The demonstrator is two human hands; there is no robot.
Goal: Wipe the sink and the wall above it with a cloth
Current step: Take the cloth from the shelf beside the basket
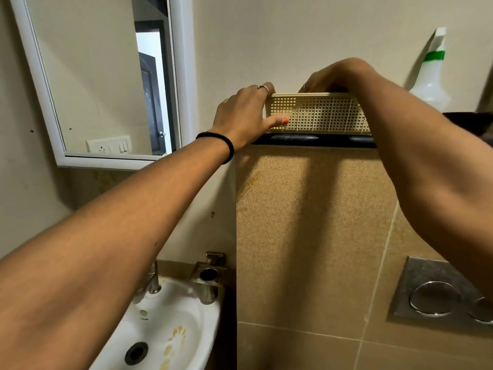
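Sink sits low at our left, a small white basin with yellowish stains near its dark drain and a chrome tap at its back edge. We see no cloth anywhere. The wall above is plain cream, with a mirror to the left and rough tan tiles to the right of the basin.

Both our arms reach up and away from the basin to a dark shelf high on the wall. A cream perforated basket stands on it. Our left hand grips the basket's left end, thumb pressed on its front, fingers curled round the corner. Our right hand curls over the top rim at the back; its fingertips are hidden behind the rim, so we cannot tell whether they pinch anything inside. A white spray bottle stands on the shelf to the right, near the basket.

We judge this an early, preparatory step: handling the basket, perhaps to fetch the cloth or clear the shelf. Wiping has not begun, going by the stains. Next we would need a cloth in one hand, then come down to the basin and the wall just above it.
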